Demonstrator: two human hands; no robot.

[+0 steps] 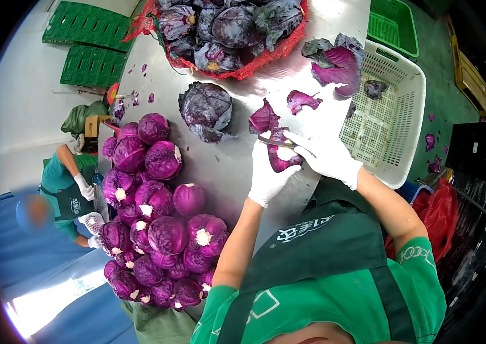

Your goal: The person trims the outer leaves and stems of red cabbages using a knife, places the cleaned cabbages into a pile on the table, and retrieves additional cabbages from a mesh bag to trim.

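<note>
My left hand (pixel 268 178), in a white glove, is wrapped round the near left side of a purple cabbage (pixel 278 163) with a pale cut base. My right hand (pixel 329 156), gloved too, grips a knife (pixel 277 142) whose dark blade lies across the cabbage. Its handle is mostly hidden by my fingers. Loose purple leaves (pixel 263 118) lie just beyond the cabbage, with another torn leaf (pixel 302 101) farther right. An untrimmed dark cabbage (pixel 206 111) sits on the metal table (pixel 237 166) to the left.
Trimmed cabbages (pixel 165 235) are heaped at the left. A red net bag (pixel 243 71) of dark cabbages stands at the back. Right of the table are a white crate (pixel 409 109) holding leaf scraps and a green crate (pixel 395 26). Another person (pixel 62 192) works at far left.
</note>
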